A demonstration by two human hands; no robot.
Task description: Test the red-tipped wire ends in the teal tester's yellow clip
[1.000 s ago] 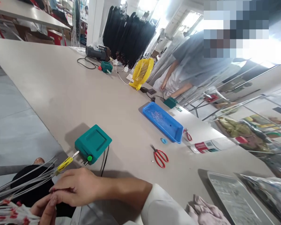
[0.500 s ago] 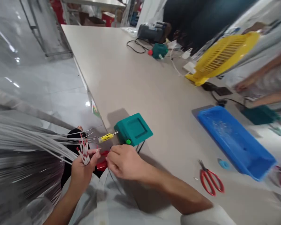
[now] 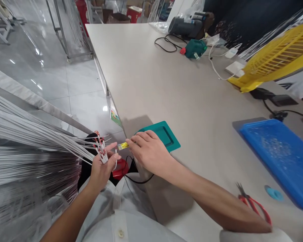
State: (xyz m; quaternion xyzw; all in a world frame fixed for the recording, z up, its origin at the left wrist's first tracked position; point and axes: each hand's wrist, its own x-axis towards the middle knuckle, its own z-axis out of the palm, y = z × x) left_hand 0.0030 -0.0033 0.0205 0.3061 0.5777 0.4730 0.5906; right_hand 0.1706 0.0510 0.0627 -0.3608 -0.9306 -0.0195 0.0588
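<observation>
The left hand (image 3: 101, 173) holds thin white red-tipped wires (image 3: 103, 155). The right hand (image 3: 149, 151) partly covers a small yellow piece (image 3: 122, 146); its grip I cannot tell.

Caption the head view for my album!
Left fingers hold red-tipped white strands; right fingers partly hide a teal box.

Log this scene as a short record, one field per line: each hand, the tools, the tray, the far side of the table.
Left hand: holds a bunch of red-tipped white cords
Right hand: at the yellow tip piece, partly covering the green box; exact contact unclear
Tools: red-handled scissors, partly hidden by the right forearm
Tray: blue tray with small clear bits, blue ring beside it
Far side: yellow fan
</observation>
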